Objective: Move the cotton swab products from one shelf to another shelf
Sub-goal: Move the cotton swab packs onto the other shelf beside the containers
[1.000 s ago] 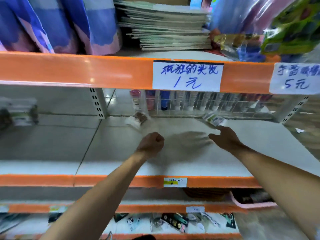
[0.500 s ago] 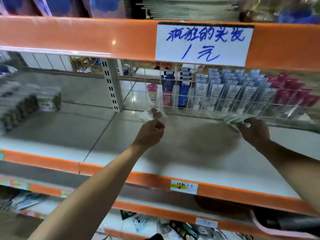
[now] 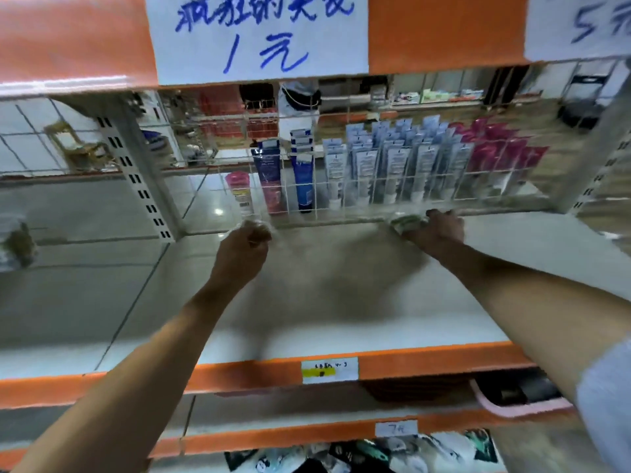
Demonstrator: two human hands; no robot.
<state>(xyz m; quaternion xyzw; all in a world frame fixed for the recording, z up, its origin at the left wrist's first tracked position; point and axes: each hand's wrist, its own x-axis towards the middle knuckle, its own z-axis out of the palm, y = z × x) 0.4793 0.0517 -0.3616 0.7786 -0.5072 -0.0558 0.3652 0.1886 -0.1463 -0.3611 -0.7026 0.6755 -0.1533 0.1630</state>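
Both my arms reach deep into the white middle shelf (image 3: 358, 295). My left hand (image 3: 244, 249) curls round a clear cotton swab pack (image 3: 256, 227) that shows just past its knuckles, close to the wire grid. My right hand (image 3: 437, 228) grips a second cotton swab pack (image 3: 404, 221) with a green label, low against the shelf at the foot of the wire grid. A blurred stack of more swab packs (image 3: 15, 244) lies on the neighbouring shelf section at the far left.
A wire grid (image 3: 375, 186) backs the shelf, with upright tubes and bottles behind it. An orange beam with a handwritten price sign (image 3: 259, 35) hangs overhead. The orange front edge (image 3: 239, 373) runs below my arms. A pink basket (image 3: 512, 401) and packaged goods sit on lower shelves.
My head has moved closer and lower, so the shelf fills the view. Both hands have reached farther back to the wire grid; the left now holds its pack, the right has closed on the green-labelled pack.
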